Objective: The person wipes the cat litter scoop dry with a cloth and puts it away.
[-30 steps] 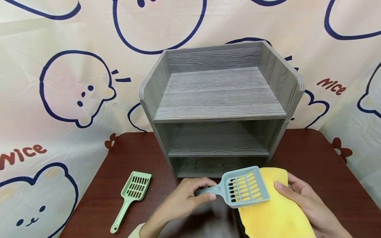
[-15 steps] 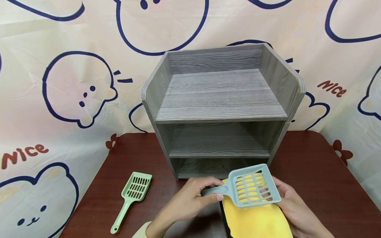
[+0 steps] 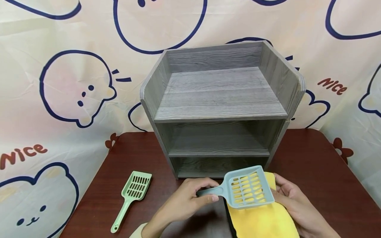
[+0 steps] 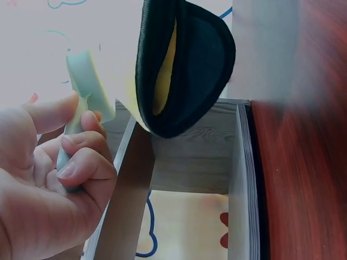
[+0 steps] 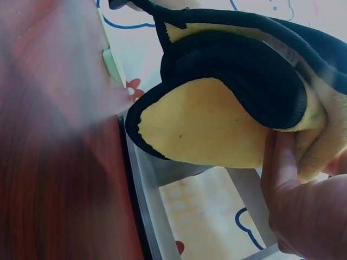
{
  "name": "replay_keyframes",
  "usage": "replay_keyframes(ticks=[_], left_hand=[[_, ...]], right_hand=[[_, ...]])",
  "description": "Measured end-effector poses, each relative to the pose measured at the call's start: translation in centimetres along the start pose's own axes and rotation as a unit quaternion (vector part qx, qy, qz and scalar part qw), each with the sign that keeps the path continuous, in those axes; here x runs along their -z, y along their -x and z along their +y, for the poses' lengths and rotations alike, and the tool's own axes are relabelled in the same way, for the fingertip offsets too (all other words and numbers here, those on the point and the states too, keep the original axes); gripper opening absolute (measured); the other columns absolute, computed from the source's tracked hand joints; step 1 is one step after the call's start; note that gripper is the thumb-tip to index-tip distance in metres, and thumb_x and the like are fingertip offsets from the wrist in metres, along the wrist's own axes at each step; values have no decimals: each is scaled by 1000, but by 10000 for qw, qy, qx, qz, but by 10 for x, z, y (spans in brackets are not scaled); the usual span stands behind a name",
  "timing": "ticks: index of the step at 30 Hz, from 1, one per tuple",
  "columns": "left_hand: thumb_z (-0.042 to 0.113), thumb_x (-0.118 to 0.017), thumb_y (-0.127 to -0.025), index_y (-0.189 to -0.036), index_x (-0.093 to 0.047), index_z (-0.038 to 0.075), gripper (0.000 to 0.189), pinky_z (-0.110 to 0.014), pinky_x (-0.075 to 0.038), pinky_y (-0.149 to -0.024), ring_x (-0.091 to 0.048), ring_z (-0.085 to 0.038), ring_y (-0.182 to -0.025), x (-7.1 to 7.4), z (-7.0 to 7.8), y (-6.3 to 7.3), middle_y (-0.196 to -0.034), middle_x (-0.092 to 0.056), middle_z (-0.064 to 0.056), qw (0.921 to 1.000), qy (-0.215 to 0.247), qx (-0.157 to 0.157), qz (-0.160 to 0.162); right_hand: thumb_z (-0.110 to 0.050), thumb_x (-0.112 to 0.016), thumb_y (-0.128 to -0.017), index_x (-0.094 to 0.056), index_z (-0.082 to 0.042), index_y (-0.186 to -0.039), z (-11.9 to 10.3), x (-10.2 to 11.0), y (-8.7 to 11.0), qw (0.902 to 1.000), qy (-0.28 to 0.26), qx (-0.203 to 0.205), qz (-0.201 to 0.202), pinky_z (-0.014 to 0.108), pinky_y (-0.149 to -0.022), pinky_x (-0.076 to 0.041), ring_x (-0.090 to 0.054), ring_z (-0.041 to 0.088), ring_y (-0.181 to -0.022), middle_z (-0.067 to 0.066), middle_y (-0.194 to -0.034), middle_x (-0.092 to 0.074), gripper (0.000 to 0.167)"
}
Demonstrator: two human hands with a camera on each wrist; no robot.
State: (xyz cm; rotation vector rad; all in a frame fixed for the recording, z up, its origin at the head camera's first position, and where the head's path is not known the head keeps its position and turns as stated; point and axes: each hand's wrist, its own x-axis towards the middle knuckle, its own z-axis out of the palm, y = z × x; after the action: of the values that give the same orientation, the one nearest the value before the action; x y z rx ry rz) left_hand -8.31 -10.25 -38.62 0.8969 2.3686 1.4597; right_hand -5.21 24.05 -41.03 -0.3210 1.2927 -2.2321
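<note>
My left hand [image 3: 184,200] grips the handle of a pale blue litter scoop [image 3: 227,189], fingers curled round it in the left wrist view. Its slotted pan lies in front of a soft yellow plush piece [image 3: 259,220] with black trim, and yellow shows through the slots. Whether the two touch I cannot tell. My right hand [image 3: 299,208] pinches the plush piece at its right side; part of that hand is behind the scoop's edge. From the right wrist, a rounded yellow flap [image 5: 195,127] and a black inner part [image 5: 233,70] are visible. Its exact kind is unclear.
A light green litter scoop [image 3: 130,197] lies on the dark red table [image 3: 330,175] at left. Behind the hands stands a grey wood-grain shelf unit [image 3: 220,92] with a raised-sided top and two compartments below. A printed cloth [image 3: 26,92] hangs behind.
The plush piece and my right hand moved left, then slightly back right, ending left of where they were. My left hand and the blue scoop went right and partly back. The green scoop stayed put.
</note>
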Motion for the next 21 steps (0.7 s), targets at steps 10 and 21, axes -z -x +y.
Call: replay_keyframes(ticks=[10, 21], left_hand=[[28, -75, -101, -118, -76, 24, 17, -21, -52, -85, -62, -2, -91, 11, -8, 9, -104, -76, 9, 9997, -67, -126, -196], [26, -73, -103, -122, -75, 25, 19, -22, -56, -86, -64, 0, -93, 20, -12, 14, -108, -77, 9, 9982, -168, -413, -396]], right_hand=[[-6, -34, -117, -49, -22, -152, -12, 9, 10, 9989, 228, 44, 413, 59, -95, -56, -73, 38, -121, 16, -138, -72, 40], [-5, -35, -117, -51, -19, -149, -17, 25, 14, 9883, 1295, 453, 674, 57, -83, -61, -79, 34, -107, 10, -127, -76, 39]])
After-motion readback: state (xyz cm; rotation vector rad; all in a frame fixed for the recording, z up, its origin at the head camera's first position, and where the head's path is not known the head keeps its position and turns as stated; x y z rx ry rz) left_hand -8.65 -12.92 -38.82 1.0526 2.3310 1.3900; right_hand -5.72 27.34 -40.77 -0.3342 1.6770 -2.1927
